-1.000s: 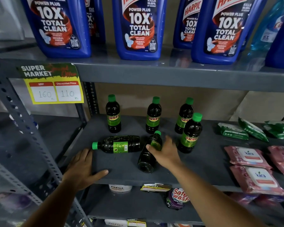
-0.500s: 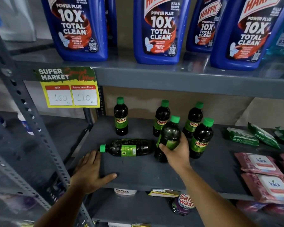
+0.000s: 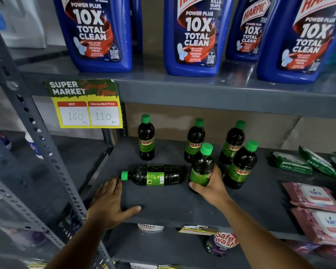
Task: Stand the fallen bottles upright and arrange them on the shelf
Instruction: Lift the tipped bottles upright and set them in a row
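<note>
Right hand [image 3: 211,188] grasps a dark green-capped bottle [image 3: 201,167] upright near the shelf [image 3: 173,206] middle; left hand [image 3: 110,202] lies released, flat at the front edge. Crowding could topple the standing bottle [image 3: 241,166] just beside it. One fallen bottle [image 3: 153,175] remains, with open room toward the front-left corner.

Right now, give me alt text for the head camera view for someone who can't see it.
The right hand grips an upright dark green-capped bottle on a grey shelf, beside one bottle lying on its side. The left hand rests flat on the shelf edge. Four more bottles stand behind, and blue cleaner jugs fill the shelf above.
</note>
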